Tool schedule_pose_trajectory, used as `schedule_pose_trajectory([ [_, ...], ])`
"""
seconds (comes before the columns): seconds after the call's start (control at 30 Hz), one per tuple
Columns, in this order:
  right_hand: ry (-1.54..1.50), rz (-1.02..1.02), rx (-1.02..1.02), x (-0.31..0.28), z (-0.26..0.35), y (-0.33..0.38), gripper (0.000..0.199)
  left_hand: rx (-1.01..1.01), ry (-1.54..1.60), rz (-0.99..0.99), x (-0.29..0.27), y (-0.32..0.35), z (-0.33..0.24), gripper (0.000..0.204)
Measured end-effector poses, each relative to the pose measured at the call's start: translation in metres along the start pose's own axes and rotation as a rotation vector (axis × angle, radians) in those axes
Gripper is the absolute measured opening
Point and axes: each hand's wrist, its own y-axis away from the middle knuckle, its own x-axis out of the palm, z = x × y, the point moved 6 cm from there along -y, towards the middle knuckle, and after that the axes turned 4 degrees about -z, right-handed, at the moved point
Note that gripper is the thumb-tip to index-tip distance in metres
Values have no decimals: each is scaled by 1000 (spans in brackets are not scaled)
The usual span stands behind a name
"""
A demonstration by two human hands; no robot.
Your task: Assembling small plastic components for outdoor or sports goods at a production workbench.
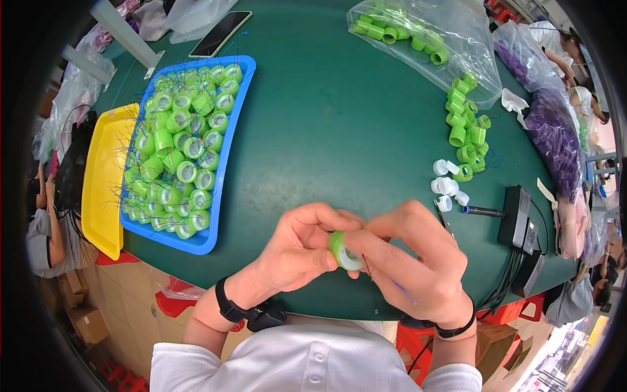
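Both of my hands meet over the near edge of a dark green table point(339, 130). My left hand point(297, 248) grips a small green cap with a white insert point(342, 251), thumb pressed on its rim. My right hand point(411, 258) pinches the same cap from the other side, and a thin dark thread hangs below its fingers. A blue tray point(230, 137) at my left is packed with several finished green caps with threads.
A yellow tray point(104, 189) lies left of the blue one. Loose green caps point(467, 130) and white inserts point(447, 186) sit at right, near a black tool box point(516, 215) with a pen-like tool. A clear bag of caps point(418, 32) lies far right; a phone point(220, 32) far left.
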Motion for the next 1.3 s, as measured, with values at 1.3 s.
schedule_pose_trajectory([
  [1.3, -618, -367, 599, 22, -45, 44, 23, 594, -1441, -207, 30, -4, -40, 38],
])
